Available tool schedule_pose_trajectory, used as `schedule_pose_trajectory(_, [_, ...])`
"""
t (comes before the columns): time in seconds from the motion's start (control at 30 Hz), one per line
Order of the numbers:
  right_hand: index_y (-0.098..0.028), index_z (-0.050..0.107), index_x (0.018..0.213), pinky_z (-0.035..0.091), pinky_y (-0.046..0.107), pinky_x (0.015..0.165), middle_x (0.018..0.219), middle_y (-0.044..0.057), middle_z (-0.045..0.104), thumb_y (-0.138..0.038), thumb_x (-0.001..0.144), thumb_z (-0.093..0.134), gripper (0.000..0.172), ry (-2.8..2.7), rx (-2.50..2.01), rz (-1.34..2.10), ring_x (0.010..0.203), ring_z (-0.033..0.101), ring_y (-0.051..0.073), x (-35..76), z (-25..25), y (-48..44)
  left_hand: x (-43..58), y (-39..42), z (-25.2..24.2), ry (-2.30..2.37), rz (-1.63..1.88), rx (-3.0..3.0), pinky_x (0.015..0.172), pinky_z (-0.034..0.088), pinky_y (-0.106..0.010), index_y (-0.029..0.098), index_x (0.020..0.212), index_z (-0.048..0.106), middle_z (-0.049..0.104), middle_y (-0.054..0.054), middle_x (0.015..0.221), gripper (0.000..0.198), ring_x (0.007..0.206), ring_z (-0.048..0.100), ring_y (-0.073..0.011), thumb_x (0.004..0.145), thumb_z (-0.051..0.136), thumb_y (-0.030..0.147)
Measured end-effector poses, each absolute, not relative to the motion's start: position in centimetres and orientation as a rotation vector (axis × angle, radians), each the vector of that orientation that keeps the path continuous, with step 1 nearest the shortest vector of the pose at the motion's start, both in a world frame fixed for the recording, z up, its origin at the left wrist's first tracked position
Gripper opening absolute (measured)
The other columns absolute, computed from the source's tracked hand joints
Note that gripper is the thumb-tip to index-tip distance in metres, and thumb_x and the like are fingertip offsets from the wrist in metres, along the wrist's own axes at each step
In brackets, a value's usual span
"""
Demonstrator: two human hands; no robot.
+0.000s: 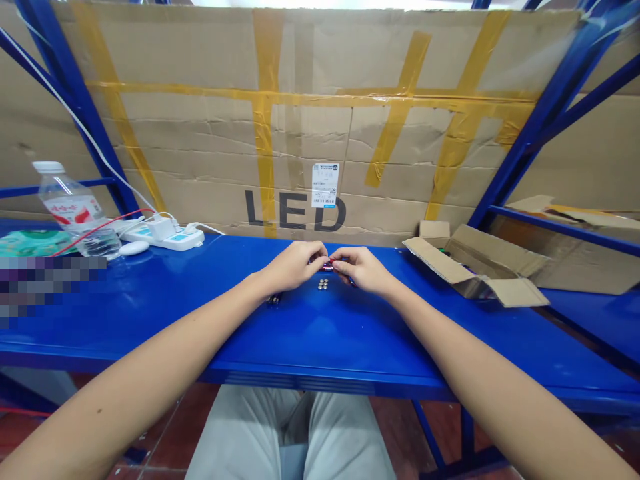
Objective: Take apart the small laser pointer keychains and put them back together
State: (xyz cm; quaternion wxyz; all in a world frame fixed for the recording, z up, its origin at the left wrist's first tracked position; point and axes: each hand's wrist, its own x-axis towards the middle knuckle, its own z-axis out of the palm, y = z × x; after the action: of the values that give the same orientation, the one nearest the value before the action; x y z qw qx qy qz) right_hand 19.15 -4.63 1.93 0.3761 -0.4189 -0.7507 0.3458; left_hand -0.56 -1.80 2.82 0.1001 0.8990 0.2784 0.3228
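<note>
My left hand (301, 261) and my right hand (361, 268) meet over the blue table, fingers closed in a pinch. Between their fingertips is a small shiny red-and-purple battery (327, 267), mostly covered by the fingers; whether there is more than one cannot be made out. Just below, on the near side of the hands, several small round silvery pieces (323, 284) sit close together in short rows. Small dark pieces with shiny ends (274, 299) lie by my left wrist, partly hidden by it. A dark tip shows under my right hand.
An open cardboard box (470, 263) stands at the right. At the left are a water bottle (75, 210), a white power strip (173, 237) with cables, and a green packet (35, 243). A large taped carton (210, 147) walls off the back, between blue posts.
</note>
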Motion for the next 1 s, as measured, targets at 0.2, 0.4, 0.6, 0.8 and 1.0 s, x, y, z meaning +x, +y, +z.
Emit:
schedule_pose_trajectory(0.2, [-0.016, 0.060, 0.075, 0.035, 0.026, 0.049, 0.049, -0.004, 0.051, -0.037, 0.082, 0.059, 0.021, -1.919, -1.021, 0.972, 0.044, 0.045, 0.010, 19.4, 1.9, -4.4, -0.5, -2.0, 2.8, 0.825, 0.966, 2.610, 0.062, 0.040, -0.026, 0.016, 0.087, 0.063, 0.068, -0.002, 0.076, 0.012, 0.067, 0.058, -0.0135, 0.089, 0.053, 0.023])
schedule_pose_trajectory(0.4, [-0.016, 0.070, 0.095, 0.048, 0.034, 0.074, 0.087, 0.008, 0.071, -0.049, 0.086, 0.056, 0.037, -1.964, -0.995, 0.748, 0.079, 0.063, 0.020, 20.2, 2.5, -4.0, -0.5, -1.7, 2.9, 0.810, 1.081, 2.402, 0.064, 0.043, -0.025, 0.015, 0.081, 0.062, 0.065, -0.001, 0.072, 0.008, 0.066, 0.056, -0.0121, 0.083, 0.057, 0.022])
schedule_pose_trajectory(0.6, [-0.017, 0.072, 0.082, 0.044, 0.044, 0.091, 0.095, 0.013, 0.065, -0.037, 0.088, 0.057, 0.026, -2.229, -1.380, 0.070, 0.096, 0.057, 0.027, 22.5, 2.1, -2.7, -0.6, -0.9, 3.5, 0.756, 1.399, 1.851, 0.070, 0.051, -0.031, 0.014, 0.071, 0.059, 0.068, -0.007, 0.078, 0.009, 0.075, 0.063, -0.0173, 0.076, 0.061, 0.022])
schedule_pose_trajectory(0.8, [-0.016, 0.071, 0.077, 0.044, 0.046, 0.087, 0.101, 0.015, 0.062, -0.032, 0.083, 0.063, 0.019, -2.500, -1.575, -0.143, 0.100, 0.053, 0.032, 22.1, 2.0, -3.3, -0.3, -0.6, 3.9, 0.581, 1.408, 1.120, 0.071, 0.056, -0.039, 0.014, 0.069, 0.053, 0.067, -0.008, 0.072, 0.005, 0.073, 0.067, -0.0208, 0.073, 0.056, 0.015])
schedule_pose_trajectory(1.0, [-0.016, 0.072, 0.077, 0.043, 0.047, 0.088, 0.103, 0.016, 0.060, -0.032, 0.081, 0.065, 0.018, -2.532, -1.575, -0.131, 0.100, 0.051, 0.032, 22.0, 2.1, -3.6, -0.6, -0.3, 3.8, 0.653, 1.254, 0.978, 0.038, 0.033, -0.021, 0.015, 0.068, 0.049, 0.053, 0.000, 0.061, 0.012, 0.042, 0.045, -0.0071, 0.079, 0.052, 0.015])
